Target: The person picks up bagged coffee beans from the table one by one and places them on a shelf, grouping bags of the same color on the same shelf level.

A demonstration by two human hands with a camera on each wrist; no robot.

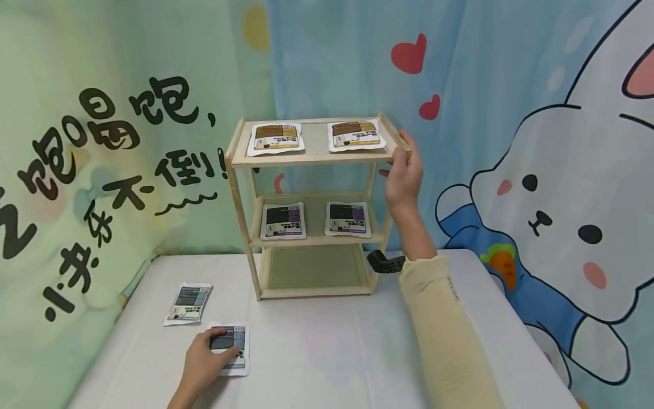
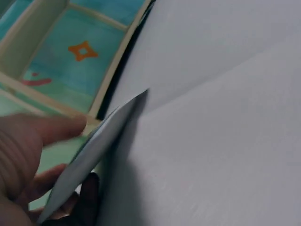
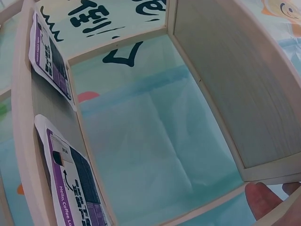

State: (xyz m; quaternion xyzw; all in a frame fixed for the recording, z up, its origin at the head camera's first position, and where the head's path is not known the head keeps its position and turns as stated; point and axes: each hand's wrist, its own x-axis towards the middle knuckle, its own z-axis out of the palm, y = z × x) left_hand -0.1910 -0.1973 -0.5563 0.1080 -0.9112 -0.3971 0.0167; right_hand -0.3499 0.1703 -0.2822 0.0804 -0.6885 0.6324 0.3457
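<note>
My left hand (image 1: 204, 358) holds a white coffee sachet with a blue-grey label (image 1: 236, 368) at the lower left, low over the table. In the left wrist view this sachet (image 2: 101, 141) is tilted and nearly edge-on, with fingers passing behind it. A similar blue-grey sachet (image 1: 188, 304) lies on the table just beyond. My right hand (image 1: 406, 176) grips the front right corner of the top tier of a wooden three-tier shelf (image 1: 306, 242). Its fingertips (image 3: 263, 200) show at the frame's corner in the right wrist view.
Two brown-labelled sachets (image 1: 276, 139) lie on the top tier and two purple-labelled sachets (image 1: 348, 220) on the middle one. The bottom tier (image 1: 314, 267) has a grey-green panel. A black device (image 1: 385, 262) sits beside my right wrist. Printed curtains (image 1: 332, 57) hang behind the white table (image 1: 327, 352).
</note>
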